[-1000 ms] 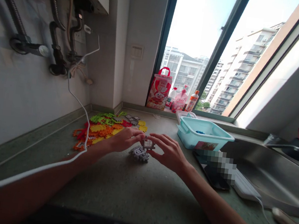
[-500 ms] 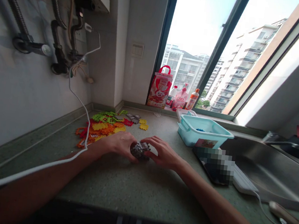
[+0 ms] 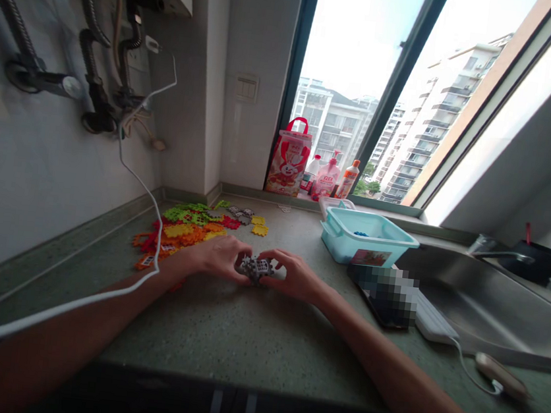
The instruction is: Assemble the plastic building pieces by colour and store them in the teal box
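Observation:
Between my two hands is a cluster of grey interlocking toy pieces (image 3: 257, 268) with notched edges and a white window-like grid on one face. My left hand (image 3: 222, 257) grips its left side, fingers curled round it. My right hand (image 3: 292, 273) holds the right side between thumb and fingers. Behind my left hand lies a loose pile of flat notched pieces (image 3: 187, 216) in green, red, orange and yellow. A few grey pieces (image 3: 241, 214) and yellow pieces (image 3: 259, 226) sit at the pile's right edge.
A light-blue plastic tub (image 3: 369, 237) with blue bits inside stands back right, beside the steel sink (image 3: 483, 303). A dark phone (image 3: 379, 301) and a white power strip (image 3: 434, 317) lie before it. A white cable (image 3: 111, 294) crosses over my left forearm. Bottles (image 3: 327, 179) line the windowsill.
The grey cluster has been turned between my hands, so its grid face shows differently. Both hands still hold it. The whole view has shifted slightly.

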Demonstrator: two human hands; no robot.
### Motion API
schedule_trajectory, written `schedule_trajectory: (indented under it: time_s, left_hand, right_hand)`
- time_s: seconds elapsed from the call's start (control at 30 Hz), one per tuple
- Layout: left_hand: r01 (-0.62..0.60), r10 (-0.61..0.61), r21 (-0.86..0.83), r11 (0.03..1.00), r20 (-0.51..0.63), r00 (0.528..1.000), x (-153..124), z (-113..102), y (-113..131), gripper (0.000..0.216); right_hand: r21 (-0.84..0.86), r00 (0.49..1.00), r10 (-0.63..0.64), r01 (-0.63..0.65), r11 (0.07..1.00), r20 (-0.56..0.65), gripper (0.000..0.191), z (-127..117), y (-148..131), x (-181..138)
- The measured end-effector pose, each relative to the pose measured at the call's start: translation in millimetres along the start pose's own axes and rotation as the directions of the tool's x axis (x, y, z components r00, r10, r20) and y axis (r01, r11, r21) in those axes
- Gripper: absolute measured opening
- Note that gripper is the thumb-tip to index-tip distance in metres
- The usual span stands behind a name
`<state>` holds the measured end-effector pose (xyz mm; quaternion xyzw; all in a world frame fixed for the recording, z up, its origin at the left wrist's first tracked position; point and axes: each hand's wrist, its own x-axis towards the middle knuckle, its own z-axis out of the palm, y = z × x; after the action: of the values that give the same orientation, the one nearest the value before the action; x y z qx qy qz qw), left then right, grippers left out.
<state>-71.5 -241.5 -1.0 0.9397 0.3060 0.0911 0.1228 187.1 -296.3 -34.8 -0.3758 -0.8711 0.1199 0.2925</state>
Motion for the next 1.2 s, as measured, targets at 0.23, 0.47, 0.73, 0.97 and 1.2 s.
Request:
schedule_trajectory:
  time_s: [0.23,0.47,0.73,0.97,1.2]
  left_hand:
    - [-0.128,0.134,0.059,0.990,-0.118,0.984,2.6,-5.0,1.9,0.040]
    - [-0.190,0.189,-0.007,0.982,-0.059,0.980,3.4,5.1,4.0,0.050]
    - [-0.179,0.177,-0.037,0.983,-0.046,0.983,3.2,12.3,1.1,0.053]
    - [-0.127,0.122,-0.070,0.989,-0.078,0.990,8.0,21.7,6.1,0.069]
    - [-0.073,0.067,-0.071,0.995,-0.080,0.994,13.3,25.9,7.6,0.054]
  right_hand:
    - [-0.011,0.996,-0.003,0.002,1.000,-0.092,0.040,-10.4,-4.8,2.2]
    - [-0.090,0.999,-0.004,-0.001,0.996,-0.048,0.045,-16.0,-7.4,-3.8]
    - [-0.108,1.000,0.020,-0.021,0.994,-0.016,0.042,-7.4,-4.7,-3.5]
    - [-0.138,0.999,-0.021,0.016,0.990,-0.037,0.045,-7.5,-3.4,-1.9]
    - [-0.157,1.000,0.008,-0.008,0.988,0.000,0.043,-5.4,1.1,-2.0]
